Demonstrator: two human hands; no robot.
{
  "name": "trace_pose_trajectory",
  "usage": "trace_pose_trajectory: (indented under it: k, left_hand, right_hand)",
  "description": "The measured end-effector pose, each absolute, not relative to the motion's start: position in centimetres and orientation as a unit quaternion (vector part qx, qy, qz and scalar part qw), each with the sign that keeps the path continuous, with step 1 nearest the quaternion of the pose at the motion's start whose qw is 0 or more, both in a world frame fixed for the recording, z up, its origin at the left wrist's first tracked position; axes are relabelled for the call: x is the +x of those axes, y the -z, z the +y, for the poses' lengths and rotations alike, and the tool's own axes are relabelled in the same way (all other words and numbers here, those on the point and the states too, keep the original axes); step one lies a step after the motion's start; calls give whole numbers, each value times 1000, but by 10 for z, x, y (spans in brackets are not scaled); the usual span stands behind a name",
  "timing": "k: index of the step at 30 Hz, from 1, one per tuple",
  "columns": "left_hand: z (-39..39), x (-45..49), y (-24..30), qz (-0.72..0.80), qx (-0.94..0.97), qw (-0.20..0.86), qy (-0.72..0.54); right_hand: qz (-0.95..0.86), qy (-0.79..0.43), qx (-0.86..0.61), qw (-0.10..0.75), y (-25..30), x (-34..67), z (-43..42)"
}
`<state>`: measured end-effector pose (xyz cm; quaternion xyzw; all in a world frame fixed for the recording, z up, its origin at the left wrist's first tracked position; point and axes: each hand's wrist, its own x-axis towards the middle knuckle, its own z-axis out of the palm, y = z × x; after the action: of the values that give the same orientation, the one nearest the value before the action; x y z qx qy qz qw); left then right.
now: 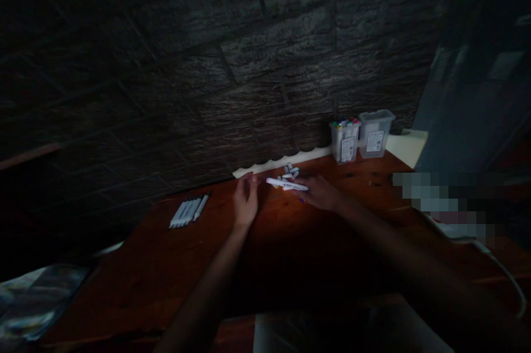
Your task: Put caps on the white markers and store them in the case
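My right hand is closed on a white marker with a purple-pink end, which points left toward my other hand. My left hand is held just left of that end, thumb and fingers apart, with nothing visible in it. Behind and beneath the held marker lies a small pile of white markers with coloured ends, partly hidden by my right hand. Farther left on the wooden table, several white markers lie side by side in a row.
Against the dark brick wall stand a clear plastic box with several upright markers and a second clear box. A pale wavy-edged strip runs along the wall. A white cable hangs at the right; a shiny bag-like thing is at lower left.
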<state>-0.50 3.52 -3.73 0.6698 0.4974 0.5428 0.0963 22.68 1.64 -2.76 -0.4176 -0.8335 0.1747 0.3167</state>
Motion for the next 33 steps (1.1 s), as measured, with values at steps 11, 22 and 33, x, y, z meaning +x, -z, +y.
trace_pose_trajectory:
  k: [11, 22, 33]
  left_hand:
    - [32, -2, 40, 470, 734, 83, -483]
    - [39, -12, 40, 523, 699, 59, -484]
    - [25, 3, 43, 391, 864, 115, -297]
  right_hand:
    - [-821, -163, -437, 328, 33, 234, 24]
    - [-837, -158, -399, 340, 29, 223, 16]
    - [-751, -125, -568, 312, 28, 239, 27]
